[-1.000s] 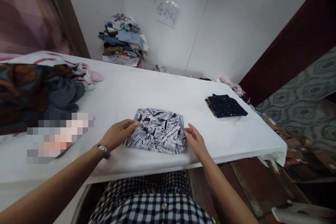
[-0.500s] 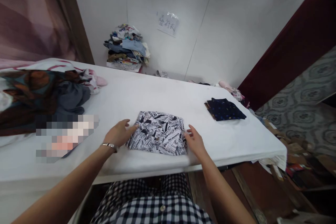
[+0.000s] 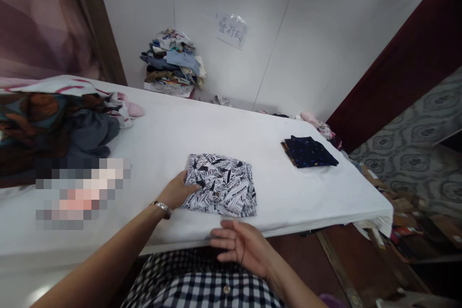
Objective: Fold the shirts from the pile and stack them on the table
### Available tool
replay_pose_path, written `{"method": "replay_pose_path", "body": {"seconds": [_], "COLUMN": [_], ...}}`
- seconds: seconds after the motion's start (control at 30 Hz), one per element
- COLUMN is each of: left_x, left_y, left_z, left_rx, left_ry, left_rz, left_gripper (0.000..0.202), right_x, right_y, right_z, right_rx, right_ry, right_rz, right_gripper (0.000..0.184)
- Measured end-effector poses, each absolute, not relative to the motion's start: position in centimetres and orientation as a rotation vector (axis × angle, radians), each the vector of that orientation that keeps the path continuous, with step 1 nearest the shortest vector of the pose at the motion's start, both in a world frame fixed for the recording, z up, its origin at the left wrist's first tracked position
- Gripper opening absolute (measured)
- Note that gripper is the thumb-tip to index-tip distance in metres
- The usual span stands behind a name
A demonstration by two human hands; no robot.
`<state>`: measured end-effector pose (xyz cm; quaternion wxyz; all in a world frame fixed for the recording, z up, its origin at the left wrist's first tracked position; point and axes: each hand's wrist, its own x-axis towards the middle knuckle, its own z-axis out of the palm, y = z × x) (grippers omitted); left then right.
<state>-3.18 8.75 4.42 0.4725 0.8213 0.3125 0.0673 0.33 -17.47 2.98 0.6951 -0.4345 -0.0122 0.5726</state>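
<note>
Touching the left edge of the folded black-and-white, newspaper-print cloth garment (image 3: 221,186), your left hand (image 3: 176,192) has its thumb extended onto the top layer. The other fingers of this hand lie along the left edge, partly out of sight; whether they close on the fabric from beneath cannot be told. A silver-coloured metal bracelet (image 3: 163,208) sits at your left wrist.

Your right hand (image 3: 247,246) is positioned in front of the near edge of the long table covered with white cloth (image 3: 159,144). Its palm is turned upward, its fingers are loosely extended with gaps between them, and it grips nothing. It is near the newspaper-print garment but apart from it.

The newspaper-print garment lies flat on the table, close to the near edge, as a roughly rectangular packet with a creased upper surface. To its right and farther back, well apart, lies a folded navy-blue cloth garment with small coloured spots (image 3: 311,151).

At the left end of the table, locate the loose heap of brown, grey, white and pink fabric (image 3: 54,122). A tall stack of mixed-colour folded clothes (image 3: 173,62) stands against the pale, smooth-panelled wall (image 3: 317,24), left of the white handwritten paper sign (image 3: 231,31).
</note>
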Motion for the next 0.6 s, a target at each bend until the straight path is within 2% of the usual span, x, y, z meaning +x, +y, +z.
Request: {"method": "replay_pose_path", "body": {"seconds": [0.23, 0.4, 0.6], "left_x": [-2.7, -2.4, -2.2], "left_y": [8.3, 8.1, 8.1], "left_z": [6.0, 7.0, 6.2], "left_rx": [1.456, 1.398, 1.568], "left_ry": [0.614, 0.608, 0.702], "left_rz": [0.201, 0.211, 0.264], "left_gripper": [0.054, 0.050, 0.053], "right_x": [0.1, 0.6, 3.2], "right_y": [-14.4, -12.5, -10.8], "right_z": [3.4, 3.3, 3.3], "right_rx": [-0.799, -0.743, -0.777], "right_ry": [0.054, 0.092, 0.197], "right_rz": [1.250, 1.166, 0.930], "right_gripper": [0.050, 0.055, 0.050]}}
